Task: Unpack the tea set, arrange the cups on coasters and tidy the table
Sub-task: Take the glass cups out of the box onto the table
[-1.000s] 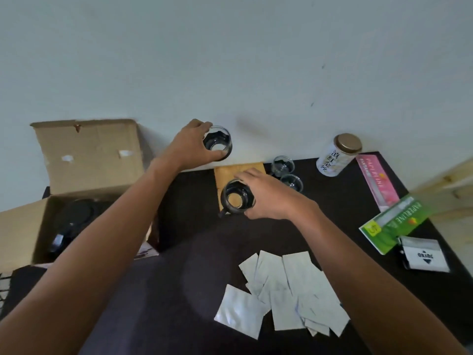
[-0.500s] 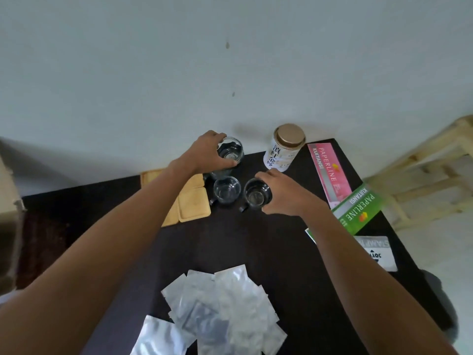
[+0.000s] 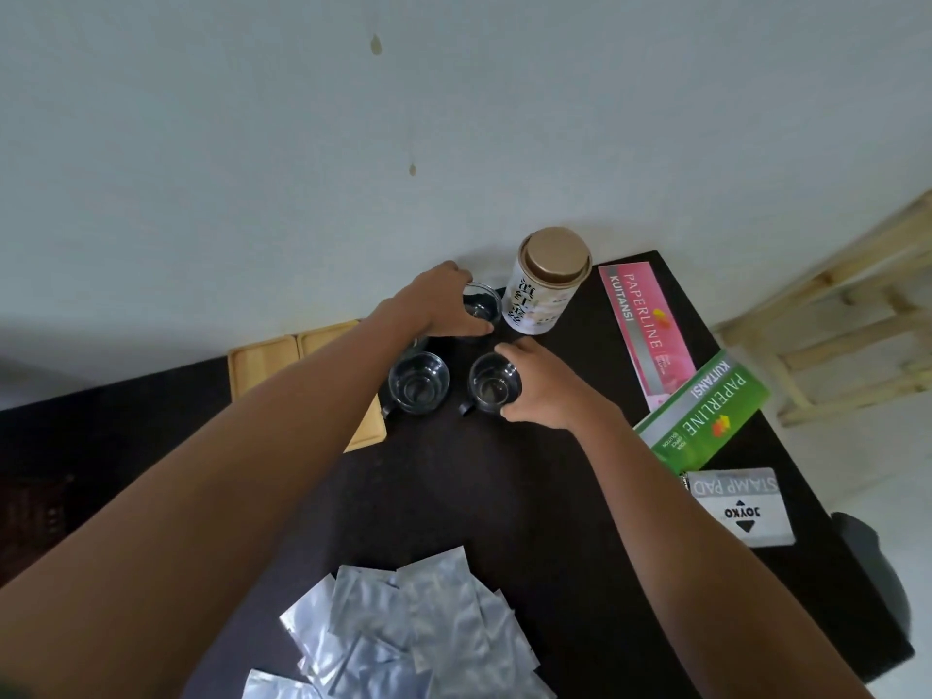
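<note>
Left hand (image 3: pixel 433 307) gripping far cup (image 3: pixel 481 306), right hand (image 3: pixel 547 388) near cup (image 3: pixel 494 383)

Both arms outstretched, left hand (image 3: pixel 433 307) and right hand (image 3: pixel 547 385) curled in grip.

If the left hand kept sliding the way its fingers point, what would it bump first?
Probably the tea tin. The left hand wraps a glass cup and its fingers point right, where the tin stands close beside the cup. Depth is hard to judge.
</note>
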